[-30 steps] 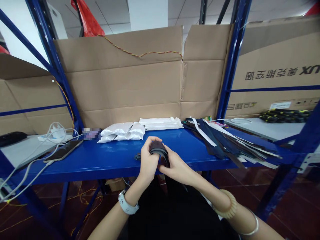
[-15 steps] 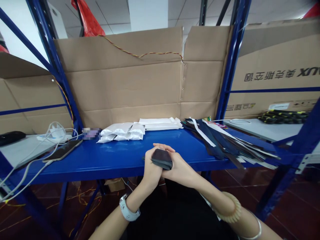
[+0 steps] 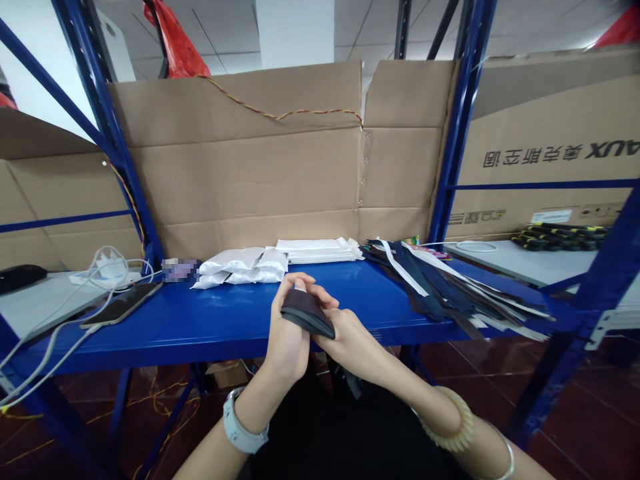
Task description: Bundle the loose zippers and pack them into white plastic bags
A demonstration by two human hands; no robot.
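Between my two hands sits a folded dark fabric strip [image 3: 306,313], pressed flat in several layers, possibly a zipper tape. My left hand [image 3: 287,340] pinches it from below and on the left, fingers curling over its top edge. My right hand [image 3: 347,337] grips its right end, fingertips reaching over toward my left fingers. Both hands are just above the front of the blue steel shelf [image 3: 210,327]. A long pile of dark and white strips [image 3: 440,287] lies to the right of my right hand, not touching it.
Stacked white packets [image 3: 240,268] and flat white packs [image 3: 317,250] stand behind my hands. A smartphone [image 3: 121,305] with white cables lies at left. Blue rack uprights [image 3: 460,127] flank the shelf, with cardboard sheets behind it and a dark red floor below.
The dark strip has gone from a loose loop to a flat fold, and now tilts up and to the left. My hands have risen slightly and shifted it toward the left.
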